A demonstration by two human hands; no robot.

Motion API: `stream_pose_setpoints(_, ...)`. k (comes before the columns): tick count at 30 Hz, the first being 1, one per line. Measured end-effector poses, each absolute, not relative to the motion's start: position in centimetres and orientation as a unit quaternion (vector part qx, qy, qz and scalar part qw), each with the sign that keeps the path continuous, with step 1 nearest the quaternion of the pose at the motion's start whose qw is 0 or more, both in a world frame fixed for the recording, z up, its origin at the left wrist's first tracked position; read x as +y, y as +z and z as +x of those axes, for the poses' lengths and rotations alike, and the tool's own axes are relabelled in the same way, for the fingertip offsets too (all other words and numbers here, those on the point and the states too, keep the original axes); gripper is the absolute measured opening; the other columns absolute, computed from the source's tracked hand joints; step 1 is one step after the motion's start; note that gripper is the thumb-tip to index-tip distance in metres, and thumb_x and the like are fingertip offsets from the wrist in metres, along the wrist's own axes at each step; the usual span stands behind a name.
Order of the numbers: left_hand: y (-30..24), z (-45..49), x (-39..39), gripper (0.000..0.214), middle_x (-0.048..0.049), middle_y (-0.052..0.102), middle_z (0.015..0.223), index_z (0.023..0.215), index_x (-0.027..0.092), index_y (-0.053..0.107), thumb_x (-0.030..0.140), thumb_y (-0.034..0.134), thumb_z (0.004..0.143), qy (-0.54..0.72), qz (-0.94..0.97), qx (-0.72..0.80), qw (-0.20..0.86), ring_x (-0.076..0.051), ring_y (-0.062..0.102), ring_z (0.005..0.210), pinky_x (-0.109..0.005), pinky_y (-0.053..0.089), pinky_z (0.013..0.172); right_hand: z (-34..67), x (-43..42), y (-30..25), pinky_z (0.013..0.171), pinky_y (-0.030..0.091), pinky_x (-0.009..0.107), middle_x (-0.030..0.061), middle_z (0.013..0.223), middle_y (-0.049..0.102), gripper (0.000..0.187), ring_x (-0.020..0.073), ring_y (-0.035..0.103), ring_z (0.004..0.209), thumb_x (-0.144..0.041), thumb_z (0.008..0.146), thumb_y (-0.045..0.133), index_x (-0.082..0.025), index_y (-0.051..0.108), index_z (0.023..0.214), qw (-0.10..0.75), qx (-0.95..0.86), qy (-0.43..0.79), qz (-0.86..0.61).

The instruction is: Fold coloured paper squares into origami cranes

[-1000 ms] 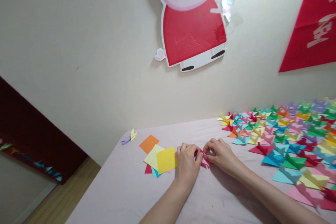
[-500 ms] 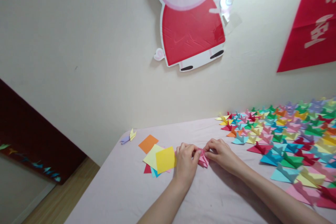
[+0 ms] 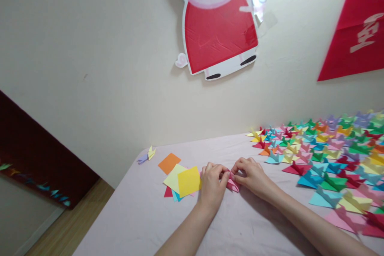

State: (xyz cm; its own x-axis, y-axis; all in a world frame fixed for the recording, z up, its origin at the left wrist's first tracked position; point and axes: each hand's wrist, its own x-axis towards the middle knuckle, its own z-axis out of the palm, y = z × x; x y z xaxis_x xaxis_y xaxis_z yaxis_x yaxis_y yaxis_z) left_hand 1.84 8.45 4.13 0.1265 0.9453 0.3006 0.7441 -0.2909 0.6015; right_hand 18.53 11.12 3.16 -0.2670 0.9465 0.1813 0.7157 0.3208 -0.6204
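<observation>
Between my two hands is a small piece of folded pink origami paper point(image 3: 233, 185), partly covered by my fingers. My left hand point(image 3: 213, 182) pinches its left side with thumb and forefinger. From the right, my right hand point(image 3: 248, 174) pinches its upper edge, fingers curled close to those of the left. Just left of my left hand lies a loose pile of square paper sheets, with a yellow sheet point(image 3: 189, 182) on top and a pale yellow sheet point(image 3: 172, 178) under it. An orange sheet point(image 3: 169, 163) lies behind them.
Rows of folded paper cranes point(image 3: 325, 164) in many colours cover the right side of the cloth-covered table point(image 3: 120, 224). At the far left corner sit two folded paper pieces point(image 3: 147, 155). A pale wall point(image 3: 120, 68) with a cartoon pig cutout point(image 3: 220, 34) rises behind.
My right hand has shifted slightly left, closer to my left hand, and the pink paper's visible part looks narrower and tilted. The sheets and cranes stay put.
</observation>
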Motion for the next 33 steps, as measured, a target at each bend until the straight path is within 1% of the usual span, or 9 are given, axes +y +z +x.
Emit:
stream_pose_setpoints(9,4.20,1.79,8.47,0.018,0.0010,0.067,0.087,0.084,0.025,0.067,0.017,0.055,0.094,0.335,0.748,0.549,0.162,-0.020,0.056,0.093,-0.033,0.039,0.082,18.45,11.22,2.61,0.080,0.041,0.038,0.0040,0.085,0.070,0.011,0.0252,0.056,0.088,-0.019,0.078,0.062,-0.024,0.071,0.072,0.284,-0.768,0.198,-0.539)
stream_pose_setpoints(15,4.51,1.81,8.34,0.017,0.0005,0.065,0.085,0.081,0.023,0.062,0.017,0.053,0.094,0.342,0.742,0.555,0.161,-0.020,0.055,0.090,-0.032,0.037,0.080,18.51,11.30,2.58,0.080,0.041,0.037,0.0031,0.082,0.070,0.016,0.0240,0.056,0.086,-0.025,0.081,0.061,-0.024,0.071,0.069,0.287,-0.769,0.208,-0.533)
stream_pose_setpoints(19,4.44,1.80,8.46,0.018,-0.0002,0.064,0.084,0.079,0.022,0.061,0.019,0.052,0.095,0.342,0.737,0.555,0.176,-0.021,0.055,0.088,-0.032,0.037,0.079,18.37,11.08,3.02,0.081,0.039,0.037,0.0035,0.082,0.070,0.014,0.0245,0.056,0.087,-0.026,0.080,0.063,-0.023,0.071,0.069,0.285,-0.762,0.220,-0.538)
stream_pose_setpoints(28,4.04,1.64,8.89,0.020,-0.0008,0.063,0.080,0.077,0.022,0.062,0.020,0.052,0.094,0.343,0.726,0.561,0.200,-0.021,0.056,0.084,-0.030,0.037,0.074,18.50,11.07,3.23,0.084,0.038,0.038,0.0028,0.082,0.070,0.012,0.0248,0.055,0.088,-0.030,0.081,0.063,-0.024,0.069,0.071,0.308,-0.758,0.257,-0.513)
stream_pose_setpoints(33,3.76,1.57,8.90,0.019,-0.0008,0.062,0.079,0.078,0.022,0.063,0.021,0.051,0.094,0.348,0.721,0.562,0.207,-0.021,0.056,0.082,-0.030,0.038,0.074,18.82,11.29,3.27,0.086,0.038,0.039,0.0035,0.085,0.073,0.019,0.0256,0.056,0.091,-0.036,0.083,0.060,-0.025,0.072,0.073,0.307,-0.759,0.290,-0.495)
